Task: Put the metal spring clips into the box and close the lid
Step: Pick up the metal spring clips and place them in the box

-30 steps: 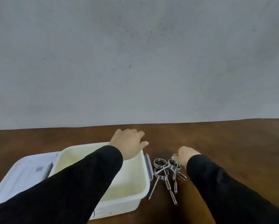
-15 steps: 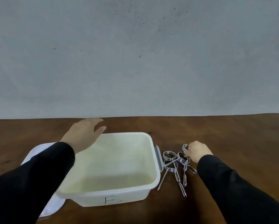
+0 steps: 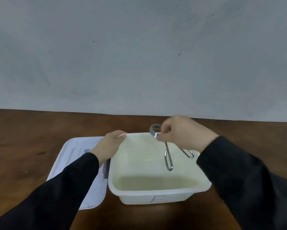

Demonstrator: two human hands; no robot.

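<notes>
A cream plastic box (image 3: pixel 156 193) stands open on the brown table, with nothing lying on its floor. My right hand (image 3: pixel 181 131) hovers over the box's far right part, pinching a metal spring clip (image 3: pixel 168 156) by its coil; the clip's legs hang down inside the box opening. My left hand (image 3: pixel 108 147) grips the box's far left corner, thumb on the rim. The white lid (image 3: pixel 73 156) lies flat on the table to the left of the box, partly under my left sleeve. Other clips are hidden behind my right arm.
The brown wooden table (image 3: pixel 23 130) runs back to a grey wall (image 3: pixel 139 55). A grey latch (image 3: pixel 105 170) sits on the box's left side. A blue handwritten mark (image 3: pixel 157 198) is on the box's front wall.
My right hand has lifted a clip from the pile and carried it left over the box. My left hand came down onto the box's far left corner. The view has shifted right.
</notes>
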